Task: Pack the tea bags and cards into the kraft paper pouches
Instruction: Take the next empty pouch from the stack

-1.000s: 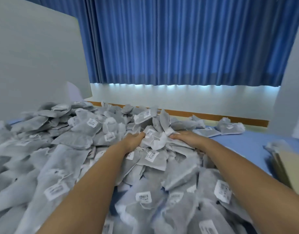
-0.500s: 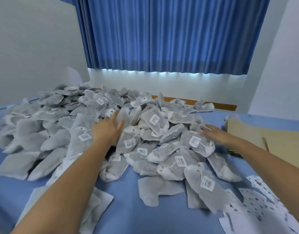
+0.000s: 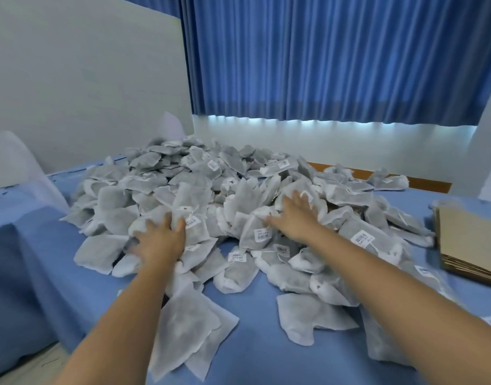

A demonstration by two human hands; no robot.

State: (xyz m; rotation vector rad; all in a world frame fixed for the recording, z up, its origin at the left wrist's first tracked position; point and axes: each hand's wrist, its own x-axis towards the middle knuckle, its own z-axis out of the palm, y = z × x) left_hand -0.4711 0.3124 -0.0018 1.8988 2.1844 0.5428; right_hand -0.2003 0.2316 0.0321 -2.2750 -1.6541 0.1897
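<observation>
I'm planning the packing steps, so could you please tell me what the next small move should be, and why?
Probably curl the right hand round the labelled tea bag beside its thumb. Both it and the left hand lie flat with spread fingers on the pile of tea bags, holding nothing, and the stack of paper pouches lies on that side.

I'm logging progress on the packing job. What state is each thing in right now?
Tea bags: loose in a heap on the blue cloth, outside the pouches.
Pouches: stacked flat at the right, no hand on them.
Left hand: fingers spread, pressing on the heap.
Right hand: fingers spread, flat on the heap.
Curtain: drawn shut.
</observation>
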